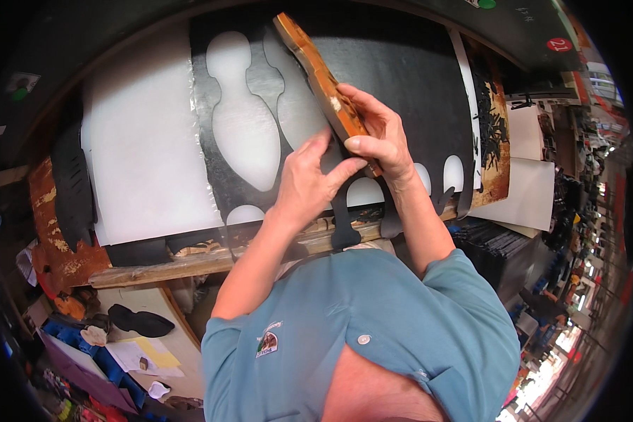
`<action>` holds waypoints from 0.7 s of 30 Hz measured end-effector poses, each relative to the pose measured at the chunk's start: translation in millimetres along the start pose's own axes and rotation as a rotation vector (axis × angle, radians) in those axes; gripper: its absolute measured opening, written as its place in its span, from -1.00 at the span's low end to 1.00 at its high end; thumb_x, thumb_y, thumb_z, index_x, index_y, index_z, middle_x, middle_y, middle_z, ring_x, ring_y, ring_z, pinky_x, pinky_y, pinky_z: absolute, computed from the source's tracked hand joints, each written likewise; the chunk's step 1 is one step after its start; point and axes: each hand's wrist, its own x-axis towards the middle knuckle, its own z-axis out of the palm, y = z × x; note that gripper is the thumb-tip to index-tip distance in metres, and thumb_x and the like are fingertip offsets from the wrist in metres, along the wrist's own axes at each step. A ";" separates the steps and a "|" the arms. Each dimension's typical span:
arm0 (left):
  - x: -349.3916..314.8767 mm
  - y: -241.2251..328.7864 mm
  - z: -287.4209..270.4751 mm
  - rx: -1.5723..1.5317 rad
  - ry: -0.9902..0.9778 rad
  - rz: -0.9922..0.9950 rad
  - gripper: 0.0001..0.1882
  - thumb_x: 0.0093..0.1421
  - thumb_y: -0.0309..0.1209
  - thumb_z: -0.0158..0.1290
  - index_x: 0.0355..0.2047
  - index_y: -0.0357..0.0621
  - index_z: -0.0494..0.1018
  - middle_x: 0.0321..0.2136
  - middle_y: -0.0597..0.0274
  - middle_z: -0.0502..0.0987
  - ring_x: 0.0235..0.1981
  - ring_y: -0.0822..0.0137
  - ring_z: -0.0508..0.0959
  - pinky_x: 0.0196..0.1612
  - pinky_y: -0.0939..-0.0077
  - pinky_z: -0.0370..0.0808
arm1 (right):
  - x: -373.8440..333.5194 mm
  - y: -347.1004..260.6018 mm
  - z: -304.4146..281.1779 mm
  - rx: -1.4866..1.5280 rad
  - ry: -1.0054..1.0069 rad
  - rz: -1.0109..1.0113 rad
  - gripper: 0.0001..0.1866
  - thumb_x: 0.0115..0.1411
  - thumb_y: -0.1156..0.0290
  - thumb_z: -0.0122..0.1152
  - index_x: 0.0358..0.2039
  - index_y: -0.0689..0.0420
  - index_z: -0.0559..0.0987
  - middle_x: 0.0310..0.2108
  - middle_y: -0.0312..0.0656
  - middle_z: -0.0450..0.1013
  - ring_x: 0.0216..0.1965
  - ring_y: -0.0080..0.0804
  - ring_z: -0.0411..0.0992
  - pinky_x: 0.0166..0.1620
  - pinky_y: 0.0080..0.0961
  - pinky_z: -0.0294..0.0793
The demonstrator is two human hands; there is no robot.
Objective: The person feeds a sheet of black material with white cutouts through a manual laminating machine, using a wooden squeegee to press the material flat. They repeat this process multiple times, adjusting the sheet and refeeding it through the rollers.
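My right hand (383, 137) is closed around the lower part of a cutting die (323, 77), an orange-brown, narrow-edged tool tilted up to the left. The die is seen mostly edge-on, so its inner side is hidden. My left hand (307, 177) is at its lower end, thumb and fingers apart, fingertips beside the die and slightly blurred. Whether they touch something inside it is not visible. Beneath both hands lies a black sheet (415, 77) with sole-shaped openings. Through one long opening shows a white surface (245, 126); more rounded openings line the near edge.
A white board (144, 141) covers the left of the bench, beside a wooden front rail (176, 269). Black scraps (492, 126) lie at the right end. Below right is a stack of black sheets (496, 257). A dark beam (499, 35) spans the far side.
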 end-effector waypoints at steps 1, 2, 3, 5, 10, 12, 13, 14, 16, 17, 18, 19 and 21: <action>3.1 -3.5 0.2 -0.075 -0.050 -0.025 -0.78 0.35 -0.46 0.28 -0.10 -0.34 0.56 -0.23 0.15 0.61 -0.20 0.38 0.59 -0.15 0.42 0.54 | -0.3 1.0 -0.2 0.048 -0.001 0.002 -0.06 -0.09 0.39 0.49 0.39 0.31 0.44 0.28 0.01 0.46 0.32 -0.21 0.42 0.42 -0.30 0.28; 3.8 -8.2 -0.7 -0.149 -0.090 -0.078 -0.83 0.37 -0.46 0.27 -0.18 -0.33 0.57 -0.35 0.27 0.59 -0.33 0.51 0.56 -0.28 0.51 0.52 | -0.4 2.4 0.0 0.085 0.006 -0.031 -0.07 -0.06 0.34 0.46 0.39 0.32 0.44 0.22 -0.01 0.50 0.23 -0.29 0.46 0.34 -0.39 0.34; 2.6 -13.7 -6.2 -0.154 -0.008 -0.122 -0.84 0.40 -0.45 0.25 -0.28 -0.28 0.55 -0.43 0.42 0.46 -0.41 0.58 0.41 -0.37 0.56 0.37 | -0.4 1.5 -2.4 0.107 0.022 -0.016 -0.07 -0.05 0.32 0.45 0.39 0.32 0.44 0.20 -0.03 0.51 0.19 -0.33 0.47 0.30 -0.43 0.35; -2.6 -27.2 -24.1 -0.161 0.159 -0.227 -0.74 0.46 -0.41 0.20 -0.43 -0.15 0.50 -0.53 0.64 0.26 -0.49 0.67 0.20 -0.47 0.63 0.13 | -1.4 -1.3 -7.8 0.170 0.046 -0.001 -0.07 -0.04 0.26 0.43 0.39 0.32 0.44 0.16 -0.06 0.53 0.10 -0.39 0.48 0.23 -0.50 0.39; -26.3 -59.4 -159.2 0.199 0.603 -0.175 -0.82 0.47 -0.37 0.21 -0.27 -0.20 0.66 -0.41 0.47 0.55 -0.38 0.61 0.43 -0.32 0.61 0.40 | -12.7 -9.2 -24.1 0.113 0.092 -0.041 -0.08 -0.06 0.27 0.46 0.37 0.30 0.47 0.14 -0.05 0.53 0.10 -0.35 0.50 0.21 -0.48 0.43; -37.1 -78.2 -236.5 0.245 0.753 -0.161 -0.79 0.46 -0.32 0.22 -0.25 -0.21 0.68 -0.37 0.39 0.64 -0.34 0.58 0.49 -0.24 0.59 0.48 | -17.9 -11.4 -32.9 -0.012 0.101 -0.087 -0.09 -0.07 0.28 0.51 0.35 0.28 0.50 0.21 -0.01 0.49 0.16 -0.27 0.51 0.28 -0.41 0.43; -44.9 -86.9 -277.6 0.466 0.806 -0.173 -0.71 0.46 -0.25 0.22 -0.20 -0.29 0.69 -0.34 0.34 0.69 -0.31 0.56 0.52 -0.18 0.55 0.51 | -19.6 -11.3 -37.1 -0.207 0.130 -0.127 -0.10 -0.09 0.28 0.53 0.33 0.25 0.52 0.25 0.03 0.44 0.20 -0.21 0.48 0.31 -0.36 0.41; -50.2 -99.1 -313.6 0.548 0.894 -0.217 -0.63 0.45 -0.21 0.21 -0.11 -0.36 0.68 -0.31 0.29 0.72 -0.30 0.54 0.51 -0.14 0.51 0.53 | -20.0 -9.7 -39.9 -0.397 0.142 -0.174 -0.11 -0.10 0.28 0.55 0.32 0.23 0.54 0.29 0.06 0.40 0.25 -0.16 0.46 0.35 -0.32 0.39; -58.0 -118.5 -376.5 1.054 1.020 -0.291 -0.40 0.37 -0.02 0.24 0.05 -0.42 0.63 -0.13 -0.14 0.74 -0.09 0.01 0.72 0.06 0.25 0.59 | -18.8 -4.4 -44.0 -0.769 0.185 -0.264 -0.12 -0.17 0.20 0.59 0.26 0.11 0.61 0.41 0.17 0.24 0.34 0.00 0.35 0.39 -0.20 0.38; -62.6 -125.7 -397.5 1.150 1.049 -0.370 -0.31 0.33 0.03 0.24 0.14 -0.43 0.58 0.04 -0.29 0.66 0.10 -0.20 0.64 0.20 0.13 0.53 | -17.2 -0.7 -45.2 -0.943 0.170 -0.257 -0.12 -0.19 0.22 0.60 0.26 0.07 0.62 0.43 0.18 0.22 0.39 0.02 0.30 0.42 -0.20 0.31; -66.7 -131.6 -411.9 1.274 1.009 -0.312 -0.30 0.33 0.02 0.24 0.19 -0.42 0.55 0.10 -0.28 0.62 0.14 -0.19 0.61 0.24 0.12 0.50 | -15.8 3.3 -45.3 -1.086 0.152 -0.313 -0.12 -0.20 0.22 0.59 0.25 0.07 0.62 0.42 0.21 0.22 0.38 0.09 0.29 0.42 -0.14 0.31; -69.0 -135.2 -420.3 1.393 0.972 -0.294 -0.28 0.33 0.00 0.24 0.24 -0.41 0.51 0.16 -0.27 0.59 0.18 -0.19 0.58 0.29 0.11 0.46 | -14.7 7.4 -45.0 -1.232 0.120 -0.325 -0.12 -0.21 0.21 0.58 0.24 0.07 0.62 0.41 0.23 0.22 0.37 0.15 0.27 0.41 -0.09 0.32; -68.5 -137.3 -418.1 1.471 0.982 -0.220 -0.28 0.33 -0.04 0.24 0.28 -0.39 0.47 0.22 -0.25 0.55 0.24 -0.22 0.51 0.34 0.08 0.41 | -14.7 11.7 -46.3 -1.221 0.140 -0.367 -0.08 -0.20 0.17 0.57 0.28 0.07 0.58 0.42 0.27 0.19 0.33 0.22 0.28 0.38 -0.03 0.35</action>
